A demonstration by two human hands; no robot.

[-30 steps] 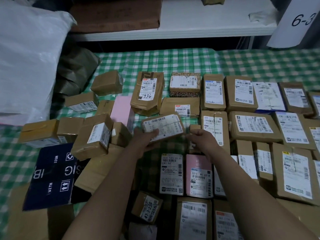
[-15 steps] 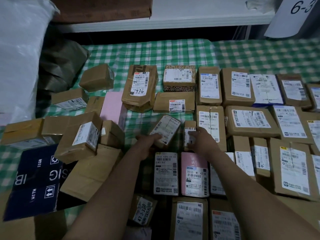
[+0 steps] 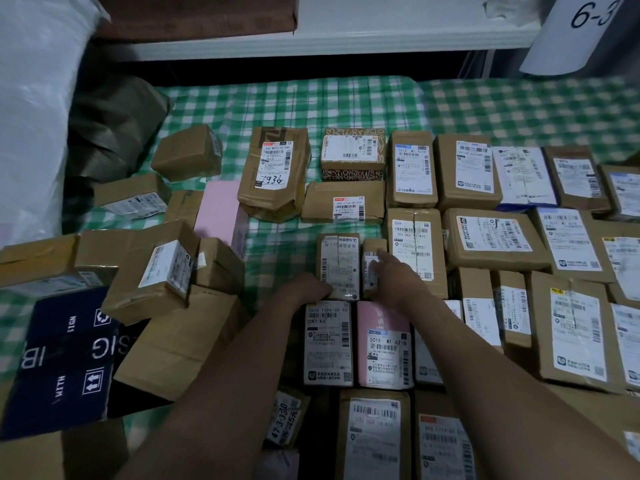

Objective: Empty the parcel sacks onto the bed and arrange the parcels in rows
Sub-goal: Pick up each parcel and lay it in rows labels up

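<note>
A brown parcel with a white label (image 3: 338,266) lies flat on the green checked bed cover (image 3: 294,105). My left hand (image 3: 304,289) grips its near left corner. Right beside it stands a small narrow parcel (image 3: 371,247), and my right hand (image 3: 393,277) rests on it with the fingers stretched forward. Both parcels sit at the left end of the rows of labelled parcels (image 3: 491,237) that fill the right half of the bed. Just below my hands lie a white-labelled parcel (image 3: 327,344) and a pink parcel (image 3: 384,344).
A loose heap of brown boxes (image 3: 156,268) and a dark blue box (image 3: 62,358) lie at the left. A white sack (image 3: 31,116) and a dark olive sack (image 3: 114,133) stand at the far left. Behind the bed runs a white shelf (image 3: 381,32) with a "6-3" sign (image 3: 588,19).
My left hand turned the labelled parcel from lying across to lengthwise and set it down beside the small parcel. My right hand stayed on the small parcel.
</note>
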